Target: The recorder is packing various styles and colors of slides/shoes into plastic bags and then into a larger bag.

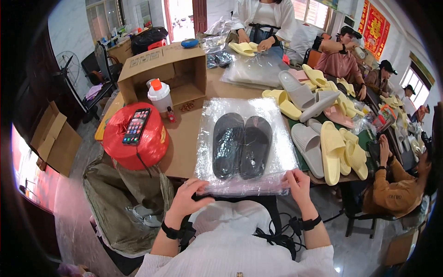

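Seen in the head view, a worker's right hand [299, 184] pinches the near right corner of a clear plastic bag [278, 147], thumb and fingers closed on the film. The left hand [188, 196] touches the near left corner with its thumb spread apart from the fingers; whether it grips the film cannot be told. Just beyond and between the 2 hands, 2 black slippers [228, 152] lie flat, side by side, inside the bag. Beyond the left hand, farther left, a phone [137, 126] rests on a red roll of twine [114, 144]. Beyond the right hand, yellow and gray slippers [331, 152] sit piled.
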`<act>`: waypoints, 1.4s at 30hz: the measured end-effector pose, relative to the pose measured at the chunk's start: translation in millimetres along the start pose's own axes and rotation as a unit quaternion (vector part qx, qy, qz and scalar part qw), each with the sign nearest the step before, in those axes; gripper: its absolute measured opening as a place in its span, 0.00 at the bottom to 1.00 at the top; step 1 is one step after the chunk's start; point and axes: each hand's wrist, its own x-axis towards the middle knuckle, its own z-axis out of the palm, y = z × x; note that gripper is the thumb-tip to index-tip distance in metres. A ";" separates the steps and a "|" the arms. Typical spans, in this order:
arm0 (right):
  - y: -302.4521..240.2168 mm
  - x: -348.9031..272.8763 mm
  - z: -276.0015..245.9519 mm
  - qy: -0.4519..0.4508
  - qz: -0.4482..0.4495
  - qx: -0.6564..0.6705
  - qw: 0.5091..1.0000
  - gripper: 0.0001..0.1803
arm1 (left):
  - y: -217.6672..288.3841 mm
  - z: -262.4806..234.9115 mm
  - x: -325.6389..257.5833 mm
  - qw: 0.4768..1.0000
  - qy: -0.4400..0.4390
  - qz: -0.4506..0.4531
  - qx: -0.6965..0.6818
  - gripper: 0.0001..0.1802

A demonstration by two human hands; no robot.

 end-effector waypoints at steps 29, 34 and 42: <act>-41.0 33.9 73.2 -0.093 -0.363 -0.306 0.875 0.25 | -46.6 66.6 59.0 0.978 0.125 -0.167 0.025 0.17; 16.0 42.8 75.9 -0.077 -0.192 -0.307 0.929 0.41 | -67.7 73.5 50.7 0.976 0.120 -0.179 0.040 0.14; 20.1 43.6 79.4 -0.079 -0.176 -0.303 0.933 0.39 | -83.6 77.3 55.5 0.965 0.196 -0.173 0.027 0.20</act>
